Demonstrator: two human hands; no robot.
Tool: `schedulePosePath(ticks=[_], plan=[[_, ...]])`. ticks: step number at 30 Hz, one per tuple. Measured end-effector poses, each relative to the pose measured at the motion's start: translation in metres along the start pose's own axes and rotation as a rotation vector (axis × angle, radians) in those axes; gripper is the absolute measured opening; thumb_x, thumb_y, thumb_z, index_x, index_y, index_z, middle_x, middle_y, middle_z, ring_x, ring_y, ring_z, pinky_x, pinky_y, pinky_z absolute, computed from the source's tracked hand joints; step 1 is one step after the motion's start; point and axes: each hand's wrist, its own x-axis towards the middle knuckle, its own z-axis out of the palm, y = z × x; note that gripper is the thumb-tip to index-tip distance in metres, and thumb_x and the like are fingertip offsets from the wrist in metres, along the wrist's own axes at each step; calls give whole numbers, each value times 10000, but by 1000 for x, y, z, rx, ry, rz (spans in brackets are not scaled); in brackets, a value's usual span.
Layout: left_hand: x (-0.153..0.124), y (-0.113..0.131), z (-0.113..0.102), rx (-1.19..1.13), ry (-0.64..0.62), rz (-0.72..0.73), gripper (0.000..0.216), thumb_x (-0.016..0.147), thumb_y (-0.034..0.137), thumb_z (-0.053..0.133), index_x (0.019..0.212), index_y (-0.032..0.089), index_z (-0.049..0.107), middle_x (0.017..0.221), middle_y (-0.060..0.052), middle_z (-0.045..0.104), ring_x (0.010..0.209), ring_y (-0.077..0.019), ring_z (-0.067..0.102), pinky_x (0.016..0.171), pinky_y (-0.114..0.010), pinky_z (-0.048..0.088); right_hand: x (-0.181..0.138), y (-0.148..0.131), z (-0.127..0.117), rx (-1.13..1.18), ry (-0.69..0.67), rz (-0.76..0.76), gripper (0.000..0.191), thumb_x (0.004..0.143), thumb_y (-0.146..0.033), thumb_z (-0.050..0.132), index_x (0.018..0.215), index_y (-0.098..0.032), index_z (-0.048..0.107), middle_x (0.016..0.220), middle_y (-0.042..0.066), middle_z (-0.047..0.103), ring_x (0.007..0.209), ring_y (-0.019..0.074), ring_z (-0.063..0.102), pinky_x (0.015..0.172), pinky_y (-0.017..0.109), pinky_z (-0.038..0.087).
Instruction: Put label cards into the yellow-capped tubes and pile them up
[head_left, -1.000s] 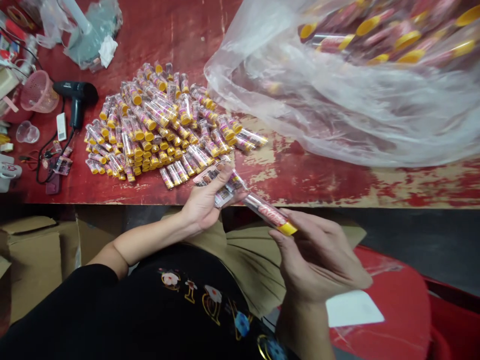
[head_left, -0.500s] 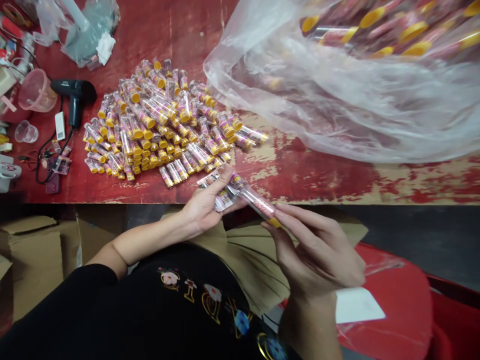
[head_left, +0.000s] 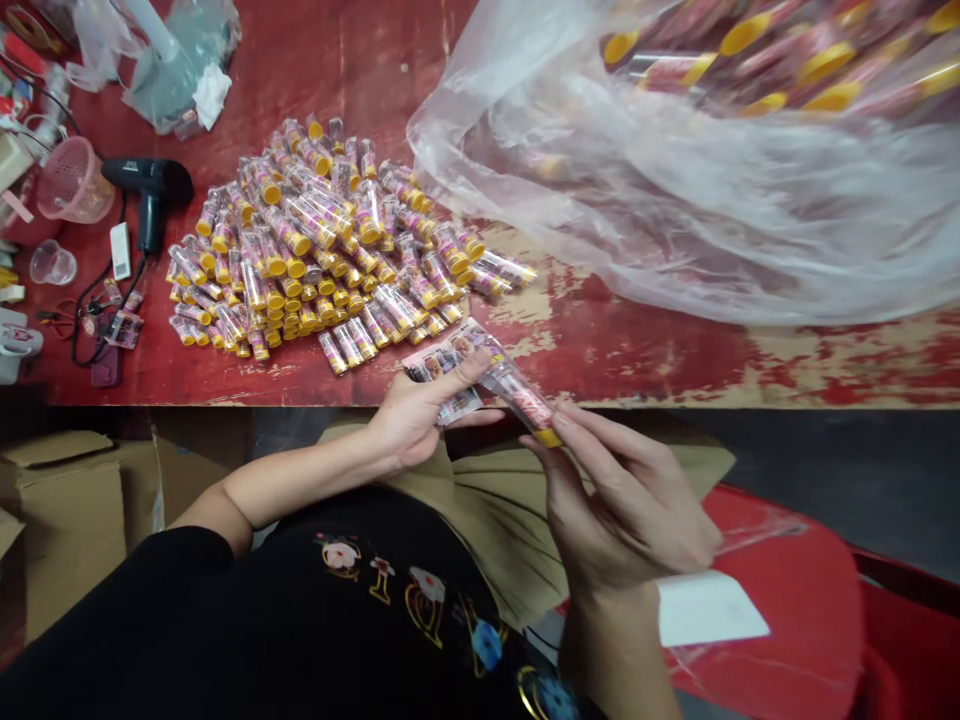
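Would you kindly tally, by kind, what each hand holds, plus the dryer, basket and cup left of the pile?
Yellow-capped tube, right hand: 1
Label stack, left hand: 1
Black hair dryer: 1
Pink basket: 1
Clear cup: 1
Total: 5

The person wears a black shirt (head_left: 247,640) with short sleeves, and the left sleeve (head_left: 176,570) stops high on the arm. Small bright pictures (head_left: 424,600) are printed on the front of the shirt, in yellow, red, white and blue, like little cartoon figures. Tan cloth (head_left: 495,520) with long folds covers the lap, and both arms are bare down to the left hand (head_left: 409,415) and the right hand (head_left: 637,510).
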Motion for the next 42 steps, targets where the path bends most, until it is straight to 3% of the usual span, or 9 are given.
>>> schedulePosePath(ticks=[4,8,15,24,28,32,35,38,42], plan=[[-2,-5,0,26,-12,94,404,690,311,950,1000,155,742,959,-38,772,764,-153,731,789,-349,647,-6,-5,2,136,-81,148,490,840,-69,796,1274,-294,767,1126,63,808,947,209,791,818,325,679],[-8,-14,0,47,-83,153,546,549,422,1010,934,156,730,876,-15,755,729,-133,708,729,-284,635,-8,-12,13,249,2,330,535,882,-92,753,1366,-313,710,1114,72,758,926,170,746,742,290,645],[-18,-23,0,98,-124,137,506,575,419,999,891,154,707,860,-24,733,737,-140,714,669,-249,616,1,-17,29,197,150,390,411,853,-114,804,1204,-328,796,919,29,692,809,125,651,677,256,545],[-2,-20,-7,93,-142,187,606,565,517,989,922,140,675,821,-2,700,692,-119,687,643,-257,639,6,-15,39,296,103,560,222,891,-241,787,1102,-288,838,913,34,680,800,130,646,685,270,536],[13,-15,-13,56,-78,180,616,643,540,951,1022,141,675,877,-21,729,726,-133,711,697,-288,646,19,15,66,363,98,658,208,919,-359,751,1071,-253,846,940,52,693,796,142,652,649,267,514],[16,-7,-17,29,-5,98,354,868,416,815,1037,138,675,892,-51,746,848,-173,752,801,-324,640,57,69,111,289,150,602,270,907,-420,738,1054,-218,842,928,69,691,771,154,631,620,274,505],[12,-1,-22,3,31,71,278,881,357,802,996,140,670,800,-8,694,767,-136,719,753,-284,629,81,100,128,273,5,497,297,907,-419,719,1087,-210,827,977,82,703,803,166,652,632,279,531],[6,5,-34,-10,34,107,342,823,391,856,943,144,652,720,34,614,656,-87,635,637,-213,587,75,109,116,242,-94,419,334,935,-414,674,1165,-206,799,1092,104,722,922,190,686,749,319,584],[-3,9,-64,-10,30,215,553,621,487,973,874,153,613,660,70,519,572,-55,518,483,-149,458,23,103,79,108,-29,450,394,983,-440,586,1198,-171,777,1111,131,725,1028,219,692,878,372,593]])
